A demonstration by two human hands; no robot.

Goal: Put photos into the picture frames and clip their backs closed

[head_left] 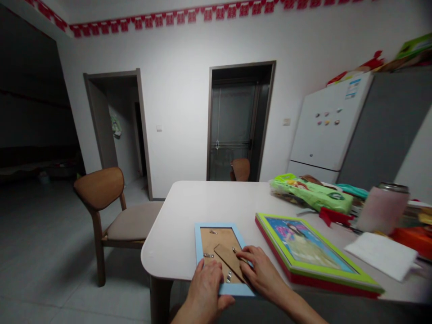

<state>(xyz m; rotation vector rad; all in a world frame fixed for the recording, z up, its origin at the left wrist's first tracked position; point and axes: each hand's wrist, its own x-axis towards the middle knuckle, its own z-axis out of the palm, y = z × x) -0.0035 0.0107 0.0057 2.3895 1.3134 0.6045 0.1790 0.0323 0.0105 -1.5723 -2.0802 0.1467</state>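
A light blue picture frame [199,245] lies face down near the table's front edge, its brown backing board [221,238] uppermost. Small metal clips [208,255] sit around the board, and a slanting brown stand leg [227,258] is on it. My left hand [207,283] grips the frame's lower left corner, fingers over the back and thumb at the near edge. Curled over the right side, my right hand [258,272] has its fingertips beside the right-hand clip [234,249] and the stand leg. Its thumb is partly hidden.
To the right lies a stack of frames, topped by a lime green picture frame [310,252]. Beyond are a green package [310,191], a pink jar [384,207] and white paper [383,254]. A wooden chair [101,189] stands left of the white table [175,211].
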